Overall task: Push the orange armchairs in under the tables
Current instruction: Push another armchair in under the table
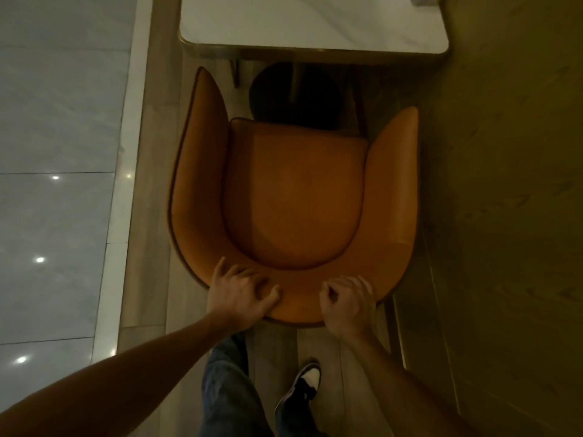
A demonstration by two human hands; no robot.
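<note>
No text, label, brand, number or sign can be read anywhere in the view.

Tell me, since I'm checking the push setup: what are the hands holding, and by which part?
Both hands hold the orange armchair by the top edge of its curved backrest: left hand left of centre, right hand right of centre, fingers curled over the rim.
</note>
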